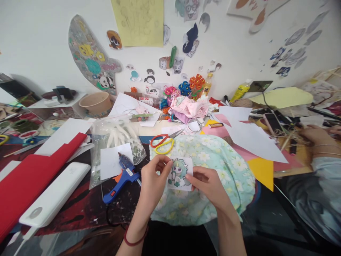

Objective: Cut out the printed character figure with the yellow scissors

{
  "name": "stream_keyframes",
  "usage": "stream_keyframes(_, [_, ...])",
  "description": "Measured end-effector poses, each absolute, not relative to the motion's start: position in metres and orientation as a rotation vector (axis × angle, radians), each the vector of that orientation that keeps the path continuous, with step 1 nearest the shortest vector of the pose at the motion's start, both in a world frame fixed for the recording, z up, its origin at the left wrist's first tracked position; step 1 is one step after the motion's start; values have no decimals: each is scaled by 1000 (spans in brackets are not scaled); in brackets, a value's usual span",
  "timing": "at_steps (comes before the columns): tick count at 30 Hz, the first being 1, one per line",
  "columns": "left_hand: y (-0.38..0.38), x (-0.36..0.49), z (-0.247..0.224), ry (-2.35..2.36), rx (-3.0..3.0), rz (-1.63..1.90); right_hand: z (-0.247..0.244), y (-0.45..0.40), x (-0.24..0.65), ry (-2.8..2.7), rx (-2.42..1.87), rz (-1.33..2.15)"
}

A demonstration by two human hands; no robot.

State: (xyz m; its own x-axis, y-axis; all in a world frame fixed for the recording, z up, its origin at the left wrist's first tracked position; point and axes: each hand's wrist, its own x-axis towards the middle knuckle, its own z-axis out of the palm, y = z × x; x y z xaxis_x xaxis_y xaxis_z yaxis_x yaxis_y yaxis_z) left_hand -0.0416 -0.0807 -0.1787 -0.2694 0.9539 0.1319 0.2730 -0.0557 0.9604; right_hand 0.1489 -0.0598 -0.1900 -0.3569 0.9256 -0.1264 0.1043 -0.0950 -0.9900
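Between both hands is a small square white paper card [179,174] printed with a cartoon figure with pale green hair. My left hand [156,177] pinches the card's upper left edge, its fingers closed. With thumb and fingers pressed together, my right hand [206,181] grips the right edge. Beneath the card lies a mint green cloth with white flowers [226,167]. Scissors with one red and one yellow handle [163,142] rest just beyond my left hand, blades pointing away to the right. To the left, a blue hot glue gun [125,177] lies partly on a white sheet.
A white power bank [55,193] and a red folded piece [45,174] lie at the left. Behind the glue gun is a plastic bag [101,142]. Pink cloth [190,106] and pipe-cleaner flowers [197,83] stand by the wall. Another person's arm [319,142] is at the right.
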Motion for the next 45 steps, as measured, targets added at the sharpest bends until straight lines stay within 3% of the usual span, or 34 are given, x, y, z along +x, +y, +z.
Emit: stream_keyframes(45, [-84, -39, -178, 1566, 1314, 1387, -190, -60, 148, -1513, -1146, 1513])
